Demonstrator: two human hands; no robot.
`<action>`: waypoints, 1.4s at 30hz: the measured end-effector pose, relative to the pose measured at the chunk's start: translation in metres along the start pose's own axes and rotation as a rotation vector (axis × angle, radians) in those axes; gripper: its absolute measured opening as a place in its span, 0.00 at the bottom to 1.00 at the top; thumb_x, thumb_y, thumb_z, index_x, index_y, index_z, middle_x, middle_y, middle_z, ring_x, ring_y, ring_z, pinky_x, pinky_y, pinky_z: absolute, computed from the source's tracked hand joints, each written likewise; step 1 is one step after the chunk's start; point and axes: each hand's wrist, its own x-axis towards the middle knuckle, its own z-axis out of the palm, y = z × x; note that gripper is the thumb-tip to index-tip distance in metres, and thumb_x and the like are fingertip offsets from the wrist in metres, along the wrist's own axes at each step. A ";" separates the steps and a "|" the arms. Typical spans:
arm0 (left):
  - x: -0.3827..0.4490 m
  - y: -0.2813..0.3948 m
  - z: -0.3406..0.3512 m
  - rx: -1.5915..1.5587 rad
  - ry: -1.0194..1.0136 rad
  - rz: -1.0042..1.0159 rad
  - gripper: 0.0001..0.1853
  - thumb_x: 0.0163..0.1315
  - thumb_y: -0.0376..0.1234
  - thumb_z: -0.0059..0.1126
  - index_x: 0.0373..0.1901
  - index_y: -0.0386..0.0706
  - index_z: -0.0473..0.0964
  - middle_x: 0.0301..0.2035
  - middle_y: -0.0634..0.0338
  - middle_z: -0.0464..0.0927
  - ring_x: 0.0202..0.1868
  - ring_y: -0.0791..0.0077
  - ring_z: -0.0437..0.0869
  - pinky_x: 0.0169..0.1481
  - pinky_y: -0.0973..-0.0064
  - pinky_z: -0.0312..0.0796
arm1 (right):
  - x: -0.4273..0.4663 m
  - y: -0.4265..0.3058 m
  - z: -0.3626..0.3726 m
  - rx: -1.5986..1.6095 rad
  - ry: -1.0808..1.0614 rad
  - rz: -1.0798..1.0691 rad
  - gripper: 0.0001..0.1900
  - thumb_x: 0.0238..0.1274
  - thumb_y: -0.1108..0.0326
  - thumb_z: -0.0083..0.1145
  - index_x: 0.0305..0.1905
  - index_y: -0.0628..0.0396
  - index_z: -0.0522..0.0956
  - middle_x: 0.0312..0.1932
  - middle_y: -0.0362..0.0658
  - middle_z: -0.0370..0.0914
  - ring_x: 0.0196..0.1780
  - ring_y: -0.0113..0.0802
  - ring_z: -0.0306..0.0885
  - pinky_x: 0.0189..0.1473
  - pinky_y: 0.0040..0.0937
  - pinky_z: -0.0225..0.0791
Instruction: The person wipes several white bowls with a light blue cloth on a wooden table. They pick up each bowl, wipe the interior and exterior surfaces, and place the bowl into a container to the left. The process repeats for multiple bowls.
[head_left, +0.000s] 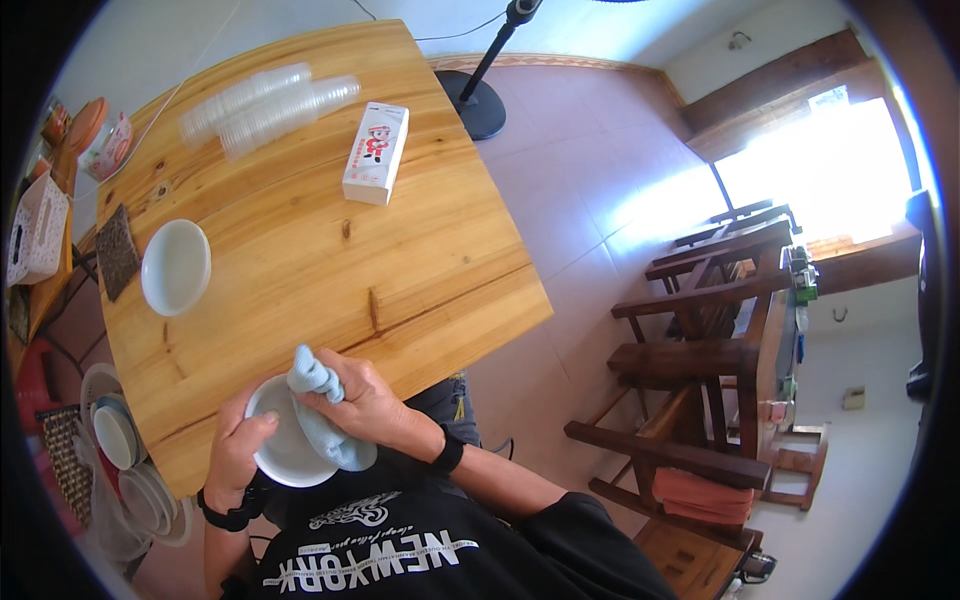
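My left hand (238, 435) grips a white bowl (289, 450) by its left side, with the thumb over the rim and onto the inner wall. The bowl is tilted, its mouth facing up toward me. In my right hand (369, 397) is a bunched light-blue cloth (330, 435), which lies against the bowl's right rim. Part of the cloth sticks up above the fist, and part hangs below it. Both hands are at the near edge of the wooden table (442, 262). Farther left on the table rests another white bowl or small stack of bowls (176, 266).
Stacks of clear plastic cups (277, 109) lie at the table's far side, near a white printed box (376, 154). A dark mat (118, 251) sits at the left edge. Dishes (116, 435) stand low at left. A black stand base (472, 105) and wooden chairs (675, 360) are to the right.
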 end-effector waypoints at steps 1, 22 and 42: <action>-0.002 0.000 -0.002 -0.062 0.028 0.000 0.26 0.55 0.33 0.47 0.56 0.29 0.72 0.48 0.50 0.79 0.50 0.65 0.80 0.58 0.73 0.69 | 0.001 -0.006 0.000 0.064 0.010 0.033 0.10 0.61 0.66 0.63 0.41 0.59 0.76 0.32 0.52 0.79 0.35 0.43 0.80 0.39 0.36 0.72; -0.007 -0.014 0.007 -0.676 0.056 0.424 0.28 0.76 0.47 0.36 0.70 0.38 0.59 0.64 0.52 0.67 0.66 0.62 0.69 0.69 0.65 0.65 | 0.017 -0.062 0.046 -0.241 0.270 -0.731 0.35 0.46 0.72 0.72 0.64 0.59 0.73 0.71 0.63 0.57 0.68 0.57 0.65 0.65 0.42 0.64; -0.006 0.004 0.032 -0.283 0.000 0.085 0.26 0.65 0.35 0.58 0.63 0.35 0.66 0.51 0.58 0.76 0.53 0.72 0.77 0.57 0.74 0.71 | 0.022 -0.090 -0.011 0.504 -0.075 0.146 0.23 0.65 0.59 0.56 0.59 0.63 0.73 0.53 0.47 0.78 0.57 0.33 0.74 0.60 0.33 0.66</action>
